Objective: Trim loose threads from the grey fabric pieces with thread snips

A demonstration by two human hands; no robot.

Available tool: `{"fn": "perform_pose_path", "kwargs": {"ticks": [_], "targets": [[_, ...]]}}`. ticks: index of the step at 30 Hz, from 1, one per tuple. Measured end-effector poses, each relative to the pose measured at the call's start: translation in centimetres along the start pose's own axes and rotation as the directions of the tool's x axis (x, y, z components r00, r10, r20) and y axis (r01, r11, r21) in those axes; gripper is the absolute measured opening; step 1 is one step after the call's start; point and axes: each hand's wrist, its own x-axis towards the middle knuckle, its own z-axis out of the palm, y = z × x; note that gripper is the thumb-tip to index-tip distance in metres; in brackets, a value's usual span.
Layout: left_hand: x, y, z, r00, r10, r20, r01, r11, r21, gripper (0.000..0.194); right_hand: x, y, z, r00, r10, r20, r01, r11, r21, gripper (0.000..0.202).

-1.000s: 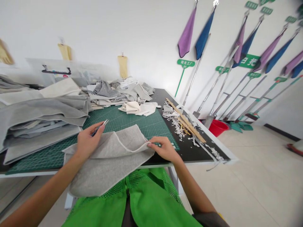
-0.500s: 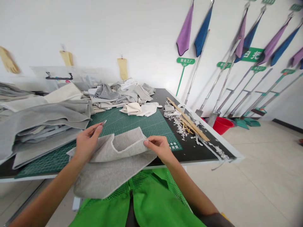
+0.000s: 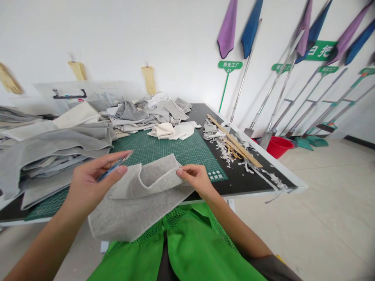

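My left hand (image 3: 96,177) is closed around a small blue-handled tool (image 3: 113,168) with a shiny pointed tip; it could be thread snips, but the exact kind is unclear. Between the thumb and fingers of my right hand (image 3: 195,177), the top corner of a grey fabric piece (image 3: 140,210) is pinched. The fabric has pale stitched edges, is folded open at the top and hangs over the table's front edge. My left hand is at its left side, with the tool tip above it. A green cutting mat (image 3: 137,146) lies beneath and behind.
Stacked grey cloth (image 3: 67,142) stands at the left, with a heap of cloth scraps (image 3: 152,115) at the back. Wooden strips (image 3: 234,140) and white shreds (image 3: 224,154) lie on the right. Beyond the table are a red bucket (image 3: 278,147) and long-handled tools against the wall.
My left hand has drawn back left and nearer, showing more of the blue tool. My right hand still pinches the fabric. The view has shifted slightly.
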Motion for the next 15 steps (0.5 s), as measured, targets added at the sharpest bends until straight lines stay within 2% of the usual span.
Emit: {"fn": "perform_pose_path", "kwargs": {"ticks": [2, 4, 6, 8, 10, 13, 15], "targets": [[-1.2, 1.7, 0.3, 0.99, 0.104, 0.096, -0.107, 0.994, 0.023, 0.035, 0.0, 0.1, -0.1, 1.0, 0.016, -0.003, -0.016, 1.0, 0.011, 0.025], [-2.4, 3.2, 0.9, 0.944, 0.274, 0.187, -0.294, 0.952, 0.089, 0.033, 0.1, 0.1, -0.1, 1.0, 0.025, -0.01, -0.024, 1.0, 0.02, 0.024], [-3.4, 4.1, 1.6, 0.874, 0.398, 0.281, -0.446, 0.885, 0.133, 0.044, 0.2, 0.1, -0.1, 1.0, 0.025, -0.017, -0.024, 1.0, 0.017, 0.025], [-4.2, 4.3, 2.5, 0.834, 0.437, 0.336, -0.513, 0.84, 0.18, 0.056, 0.3, 0.0, 0.0, 1.0, 0.021, -0.018, -0.021, 1.0, 0.016, 0.027], [-4.5, 4.0, 3.4, 0.848, 0.418, 0.326, -0.509, 0.815, 0.277, 0.064, 0.4, -0.3, 0.2, 1.0, 0.021, 0.01, -0.022, 1.0, 0.02, 0.029], [-3.8, 3.6, 4.5, 0.907, 0.357, 0.223, -0.421, 0.777, 0.468, 0.074, 0.7, -1.0, 0.6, 0.996, 0.015, 0.093, -0.017, 1.0, 0.02, 0.031], [-2.8, 3.7, 5.2, 0.927, 0.321, 0.193, -0.375, 0.775, 0.51, 0.07, 1.0, -1.5, 0.9, 0.991, -0.006, 0.137, 0.004, 1.0, 0.013, 0.032]]}}
